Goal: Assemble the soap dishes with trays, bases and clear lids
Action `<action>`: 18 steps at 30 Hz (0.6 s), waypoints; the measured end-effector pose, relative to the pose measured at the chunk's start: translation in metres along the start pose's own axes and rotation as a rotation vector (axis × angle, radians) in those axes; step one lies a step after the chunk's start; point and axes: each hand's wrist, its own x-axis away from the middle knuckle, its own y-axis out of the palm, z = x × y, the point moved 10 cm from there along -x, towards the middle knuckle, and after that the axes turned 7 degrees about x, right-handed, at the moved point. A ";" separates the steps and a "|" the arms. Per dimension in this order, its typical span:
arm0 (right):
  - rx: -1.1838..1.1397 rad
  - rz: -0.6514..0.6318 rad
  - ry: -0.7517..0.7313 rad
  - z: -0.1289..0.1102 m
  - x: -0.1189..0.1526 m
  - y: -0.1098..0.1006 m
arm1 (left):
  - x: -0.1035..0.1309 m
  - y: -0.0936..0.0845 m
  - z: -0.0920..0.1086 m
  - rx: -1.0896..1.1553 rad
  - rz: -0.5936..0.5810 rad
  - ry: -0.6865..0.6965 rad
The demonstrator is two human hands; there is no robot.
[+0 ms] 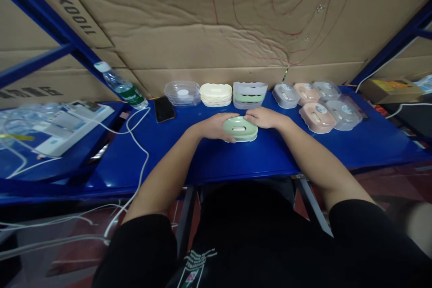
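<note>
A light green oval soap box (243, 129) with a slot in its top rests on the blue table in front of me. A paler layer shows under its green part. My left hand (218, 127) is wrapped round its left end, thumb at the near side. My right hand (263, 117) grips the far right edge with its fingers bent. Behind the hands stand a stack of clear plastic lids (182, 93), a stack of cream wavy-edged trays (216, 95) and a stack of grey and green trays (250, 94).
To the right sit several grey and pink soap boxes with clear covers, such as a pink one (317, 118). A black phone (164, 109) and a tilted water bottle (123, 86) lie on the left, near a white cable (147, 153). Cardboard (175, 18) walls the back.
</note>
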 end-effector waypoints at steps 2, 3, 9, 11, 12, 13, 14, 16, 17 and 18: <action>0.028 0.000 0.019 0.003 0.000 0.001 | 0.000 -0.001 -0.007 -0.087 0.014 -0.035; 0.037 0.004 0.026 0.004 -0.001 0.002 | 0.000 -0.001 -0.011 -0.124 0.020 -0.058; -0.007 0.040 0.023 0.011 -0.006 0.006 | 0.001 -0.008 -0.022 -0.163 0.039 -0.071; -0.015 0.046 0.019 0.012 -0.008 0.007 | 0.003 -0.021 -0.027 -0.112 0.106 -0.079; -0.018 0.044 0.016 0.013 -0.008 0.008 | 0.005 -0.032 -0.030 -0.088 0.180 -0.091; -0.022 0.039 0.015 0.013 -0.008 0.009 | 0.008 -0.047 -0.034 -0.077 0.283 -0.107; -0.027 0.034 0.015 0.014 -0.008 0.010 | 0.014 -0.064 -0.038 -0.087 0.407 -0.129; -0.042 0.029 0.015 0.015 -0.008 0.010 | 0.033 -0.099 -0.046 -0.170 0.666 -0.195; -0.049 0.030 0.017 0.015 -0.008 0.010 | 0.044 -0.113 -0.050 -0.222 0.774 -0.240; -0.055 0.033 0.019 0.016 -0.008 0.010 | 0.054 -0.125 -0.054 -0.267 0.857 -0.290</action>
